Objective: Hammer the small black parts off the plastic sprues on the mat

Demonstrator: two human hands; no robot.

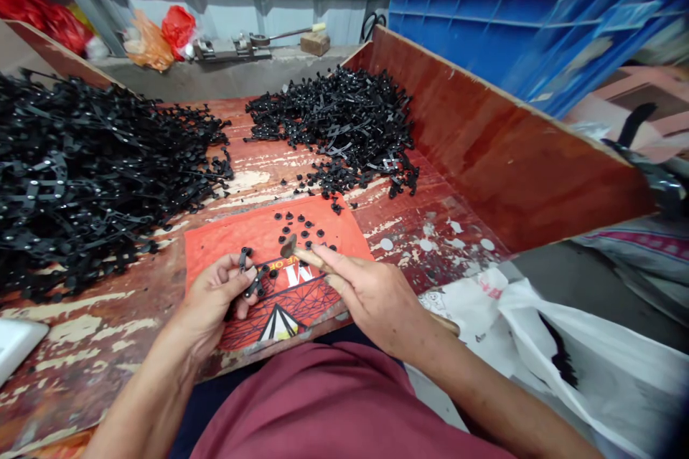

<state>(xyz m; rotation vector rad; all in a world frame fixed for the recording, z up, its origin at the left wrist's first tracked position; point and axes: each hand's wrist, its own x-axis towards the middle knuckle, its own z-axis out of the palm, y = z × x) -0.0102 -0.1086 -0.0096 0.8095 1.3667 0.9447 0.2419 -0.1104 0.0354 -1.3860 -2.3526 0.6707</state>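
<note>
My left hand [218, 295] is closed on a small black linkage part [257, 281], held just above an orange printed cloth [215, 247]. Its short arms stick out past the thumb and fingers. In my right hand [377, 294] is a small hammer [306, 255], gripped by its wooden handle, with the metal head pointing left toward the part but apart from it. Several loose black round caps or studs [304, 234] lie scattered on the cloth beyond both hands.
Large heaps of black linkage parts lie at left [80, 172] and back right [334, 122] of the worn red tabletop [237, 136]. A wooden side board [484, 136] rises at right, with a blue crate [484, 36] behind it. White sacks [592, 344] sit at lower right.
</note>
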